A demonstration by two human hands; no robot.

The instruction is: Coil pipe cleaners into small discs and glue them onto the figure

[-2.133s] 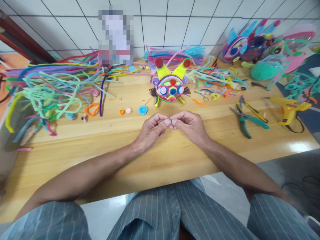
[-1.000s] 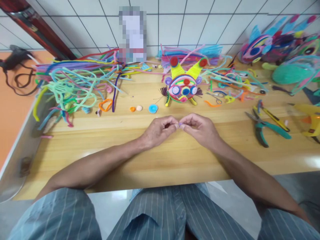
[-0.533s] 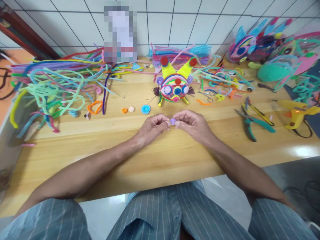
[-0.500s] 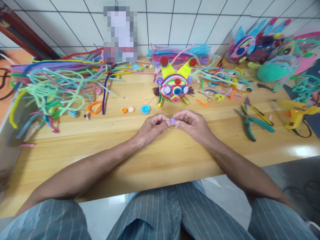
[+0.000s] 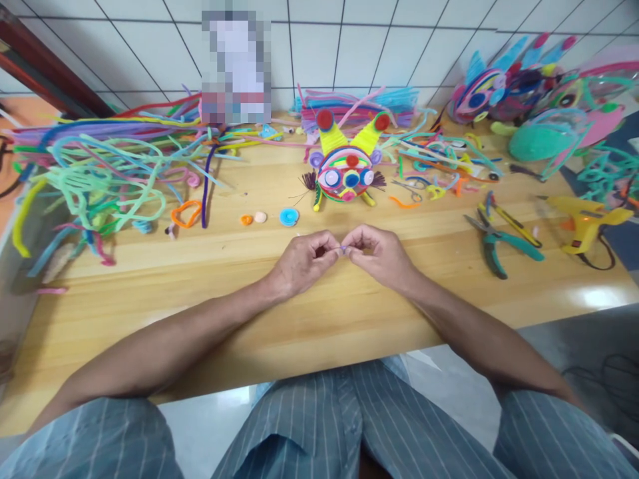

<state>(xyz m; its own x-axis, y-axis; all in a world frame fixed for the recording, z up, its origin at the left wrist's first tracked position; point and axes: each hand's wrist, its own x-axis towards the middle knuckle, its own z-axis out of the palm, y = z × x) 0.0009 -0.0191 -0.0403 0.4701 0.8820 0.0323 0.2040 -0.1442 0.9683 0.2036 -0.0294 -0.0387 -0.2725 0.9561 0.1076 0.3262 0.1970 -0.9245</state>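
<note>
Between my fingertips is a small purple pipe-cleaner piece (image 5: 343, 249), mostly hidden now. My left hand (image 5: 312, 261) pinches it from the left, and my right hand (image 5: 375, 254) pinches it from the right, the fingertips nearly meeting. Just beyond my hands stands a colourful pipe-cleaner mask (image 5: 346, 169) with yellow horns tipped in red, purple ears and round eyes. To the left of it, a blue coiled disc (image 5: 289, 217), a pale coil (image 5: 260, 217) and an orange coil (image 5: 246, 219) lie on the wooden table (image 5: 239, 332).
Loose pipe cleaners (image 5: 107, 173) are heaped at the left, and a bundle (image 5: 357, 106) lies by the tiled wall. Teal-handled pliers (image 5: 494, 246), a yellow cutter (image 5: 514, 223) and a yellow glue gun (image 5: 584, 223) lie at the right. More masks (image 5: 546, 136) stand behind; small scissors (image 5: 410, 191) lie near the middle.
The purple piece has been turned between my fingers, so less of it shows now. My hands have stayed nearly in place; the whole view has shifted slightly.
</note>
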